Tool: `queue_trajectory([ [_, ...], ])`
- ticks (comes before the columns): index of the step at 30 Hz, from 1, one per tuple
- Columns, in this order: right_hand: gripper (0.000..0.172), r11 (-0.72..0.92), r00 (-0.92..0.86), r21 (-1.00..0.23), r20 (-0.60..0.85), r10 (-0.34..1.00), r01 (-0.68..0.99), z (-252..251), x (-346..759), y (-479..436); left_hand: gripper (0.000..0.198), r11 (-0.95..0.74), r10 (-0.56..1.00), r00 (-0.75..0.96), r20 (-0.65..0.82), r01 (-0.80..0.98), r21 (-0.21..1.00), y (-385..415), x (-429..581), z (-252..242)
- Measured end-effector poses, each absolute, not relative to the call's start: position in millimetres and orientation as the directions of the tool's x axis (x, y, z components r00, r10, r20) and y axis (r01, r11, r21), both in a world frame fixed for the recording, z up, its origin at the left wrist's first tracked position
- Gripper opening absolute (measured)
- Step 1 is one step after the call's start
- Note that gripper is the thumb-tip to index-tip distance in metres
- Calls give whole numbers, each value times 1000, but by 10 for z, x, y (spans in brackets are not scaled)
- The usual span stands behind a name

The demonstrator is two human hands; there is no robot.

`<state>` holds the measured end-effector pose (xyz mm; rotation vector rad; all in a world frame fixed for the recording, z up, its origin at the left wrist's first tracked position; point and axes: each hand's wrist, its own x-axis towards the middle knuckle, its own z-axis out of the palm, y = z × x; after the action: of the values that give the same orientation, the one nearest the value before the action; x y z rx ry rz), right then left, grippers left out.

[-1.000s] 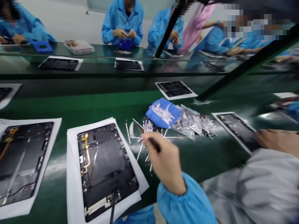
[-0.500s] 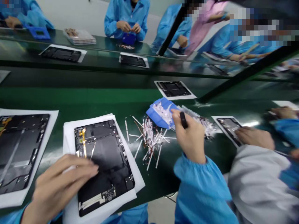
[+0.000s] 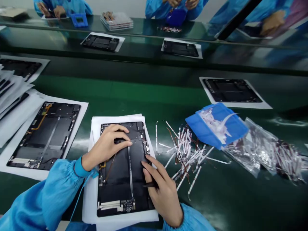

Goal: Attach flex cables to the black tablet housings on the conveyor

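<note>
My left hand [image 3: 106, 149] and right hand [image 3: 163, 192] have both come onto the black tablet back panel [image 3: 125, 189], which lies on white paper sheets [image 3: 115, 120] at lower centre of the frame. A long narrow strip [image 3: 130, 179] now runs down the middle of the panel, and I don't see it there in the earlier views. My left hand has moved from the lower left of the panel to its upper part, its fingers curved over the surface. I cannot tell whether they are pinching anything. My right hand was out over the loose strips half a second ago, but now its fingertips rest near the panel's right edge, with a slim black tool [image 3: 150, 184] held closed in the fingers. The pile of loose white strips [image 3: 185, 154] lies just to the right of the panel, with a blue tray [image 3: 216, 125] beyond it and a clear plastic bag [image 3: 255, 154] of more strips further right. Another black tablet panel [image 3: 45, 138] lies on paper to the left, on the green table [image 3: 120, 91]. A co-worker's hands [image 3: 176, 3] work at the top of the frame.
</note>
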<state>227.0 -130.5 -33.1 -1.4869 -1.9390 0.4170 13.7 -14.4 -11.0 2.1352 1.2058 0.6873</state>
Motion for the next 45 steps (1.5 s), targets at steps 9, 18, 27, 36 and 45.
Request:
queue_trajectory([
  [9, 29, 275, -164, -629, 230, 959, 727, -338, 2290, -1331, 7, -414, 881, 455, 130, 609, 676, -160, 146, -133],
  [18, 30, 277, -173, -629, 222, 959, 726, -356, 2318, -1335, 7, -416, 880, 463, 106, 642, 644, -152, 150, -120],
  [27, 29, 291, -168, -613, 250, 953, 735, -336, 2309, -1326, 9, -401, 881, 467, 75, 652, 643, -146, 144, -104],
  [36, 30, 312, -202, -572, 249, 947, 759, -340, 2319, -1315, 8, -426, 879, 464, 107, 665, 614, -150, 153, -147],
  [45, 35, 609, -527, -229, 332, 782, 760, -236, 2343, -1857, 18, -428, 883, 453, 121, 672, 605, -192, 166, -157],
])
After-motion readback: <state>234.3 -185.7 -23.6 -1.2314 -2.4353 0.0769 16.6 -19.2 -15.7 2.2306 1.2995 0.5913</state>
